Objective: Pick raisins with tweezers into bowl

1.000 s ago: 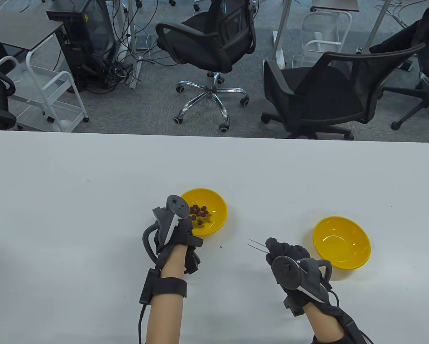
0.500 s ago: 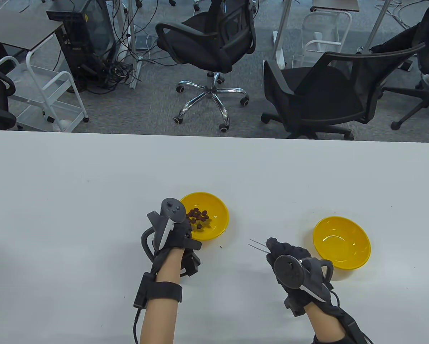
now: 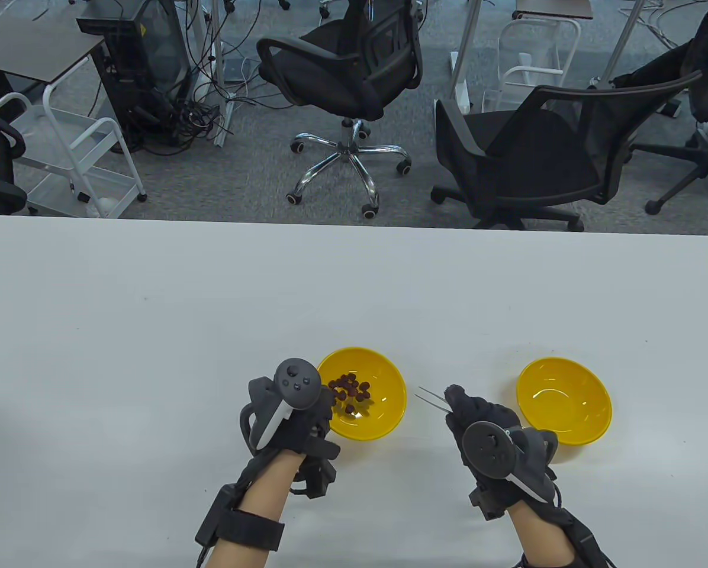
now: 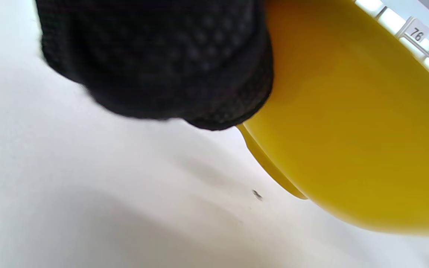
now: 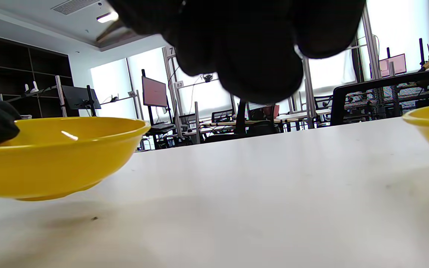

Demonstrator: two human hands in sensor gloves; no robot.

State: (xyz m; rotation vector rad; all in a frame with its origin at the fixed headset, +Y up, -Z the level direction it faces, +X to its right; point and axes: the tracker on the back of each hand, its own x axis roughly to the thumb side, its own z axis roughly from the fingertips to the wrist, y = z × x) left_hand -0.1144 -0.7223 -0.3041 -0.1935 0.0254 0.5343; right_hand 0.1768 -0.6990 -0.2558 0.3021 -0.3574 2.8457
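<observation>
Table view: left hand [image 3: 292, 414] gripping raisin bowl [image 3: 383, 423] rim, right hand [image 3: 478, 423] pinching tweezers [image 3: 432, 399].

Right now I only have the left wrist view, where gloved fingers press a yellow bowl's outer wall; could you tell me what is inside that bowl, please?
Observer: The left bowl holds a small heap of raisins.
Operator: Thank you. Where are the tweezers?
Observer: The right hand grips the tweezers, tips pointing at the left bowl but short of its rim.
Operator: And is there another bowl?
Observer: Yes, the right bowl sits to the right of that hand, with no raisins in it.
</observation>
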